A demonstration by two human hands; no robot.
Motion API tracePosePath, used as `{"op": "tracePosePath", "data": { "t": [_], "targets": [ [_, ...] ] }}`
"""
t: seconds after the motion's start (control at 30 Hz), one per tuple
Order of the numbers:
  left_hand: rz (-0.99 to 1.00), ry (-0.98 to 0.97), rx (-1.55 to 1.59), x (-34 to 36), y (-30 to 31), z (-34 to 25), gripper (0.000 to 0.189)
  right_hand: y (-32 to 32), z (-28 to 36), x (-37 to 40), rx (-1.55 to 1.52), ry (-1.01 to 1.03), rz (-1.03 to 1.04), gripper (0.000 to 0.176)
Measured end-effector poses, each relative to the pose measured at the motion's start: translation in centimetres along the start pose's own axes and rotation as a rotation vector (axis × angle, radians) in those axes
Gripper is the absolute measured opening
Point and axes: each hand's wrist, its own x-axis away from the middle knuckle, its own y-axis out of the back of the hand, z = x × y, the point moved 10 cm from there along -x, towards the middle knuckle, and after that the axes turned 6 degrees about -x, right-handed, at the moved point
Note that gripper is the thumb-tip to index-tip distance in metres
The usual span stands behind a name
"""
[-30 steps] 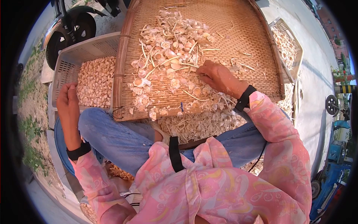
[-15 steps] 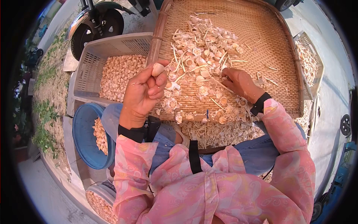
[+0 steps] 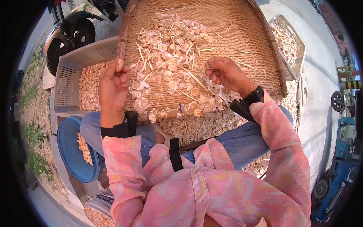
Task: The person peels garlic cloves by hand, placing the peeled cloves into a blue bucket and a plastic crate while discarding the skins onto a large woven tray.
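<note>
At the left rim of the woven bamboo tray point(image 3: 261, 83), my left hand point(image 3: 113, 85) is raised with its fingers curled. What looks like a garlic clove point(image 3: 120, 63) sits between thumb and forefinger, partly covered by them. My right hand point(image 3: 228, 75) hovers over the tray's right side, thumb and fingertips pinched together; whatever is in the pinch is too small to tell. Between the hands lies a heap of garlic cloves, dry skins and stalks point(image 3: 170, 56). One long stalk point(image 3: 193, 78) slants toward my right hand.
A grey plastic crate point(image 3: 64, 90) of cloves stands left of the tray, with a blue bucket point(image 3: 70, 151) and a white bucket point(image 3: 100, 202) nearer me. Another crate point(image 3: 298, 49) holds scraps at the right. Skins point(image 3: 200, 126) pile below the tray; a wheel point(image 3: 81, 34) stands behind.
The camera view has shifted, so the scene sits further left. My right hand has lifted away from the heap toward the right, its fingers pinched. My left hand stays raised by the tray's left rim.
</note>
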Motion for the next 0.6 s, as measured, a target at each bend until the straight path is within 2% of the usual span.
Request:
{"op": "tracePosePath", "data": {
  "t": [0.03, 0.07, 0.13, 0.17, 0.23, 0.27, 0.3, 0.33, 0.43, 0.5, 0.6],
  "targets": [
    [-0.265, -0.144, -0.29, 0.1, 2.8, -3.4, 0.025, -0.2, 0.0, 0.3, -0.031, 0.003, 0.001, 0.013],
    [-0.293, -0.347, -0.62, -0.3, 3.8, -6.0, 0.024, -0.3, 0.1, 0.5, -0.062, 0.005, 0.004, 0.013],
    [-0.337, -0.756, -1.281, 0.8, 0.0, -9.7, 0.022, -0.4, 0.0, 0.5, -0.095, 0.005, 0.013, 0.012],
    [-0.271, -0.686, -1.239, 0.6, -0.7, -7.7, 0.024, -0.4, -0.2, 0.4, -0.112, 0.001, -0.005, 0.012],
    [0.067, -0.471, -1.118, 0.6, -7.5, -1.9, 0.022, -0.3, -0.9, 0.3, -0.098, -0.004, -0.038, 0.013],
    [0.236, -0.481, -1.14, 1.0, -11.1, 0.8, 0.022, -0.1, -1.0, 0.1, -0.064, 0.0, -0.054, 0.013],
    [0.37, -0.579, -1.269, 0.8, -13.3, 4.1, 0.021, 0.2, -1.2, 0.0, -0.029, 0.005, -0.068, 0.014],
    [0.395, -0.676, -1.332, 0.9, -14.8, 6.0, 0.022, 0.6, -1.8, -0.1, 0.126, -0.018, -0.064, 0.014],
    [0.417, -0.628, -1.581, -0.7, -15.3, 10.3, 0.02, 1.5, -3.8, 0.7, 0.515, -0.117, -0.028, 0.013],
    [0.427, -0.622, -1.641, -1.0, -15.1, 11.2, 0.021, 1.0, -4.7, 1.1, 0.583, -0.114, 0.04, 0.014],
    [0.436, -0.499, -1.522, -0.9, -13.7, 11.0, 0.023, 0.3, -5.3, 1.3, 0.679, -0.122, 0.077, 0.014]
  ]
}}
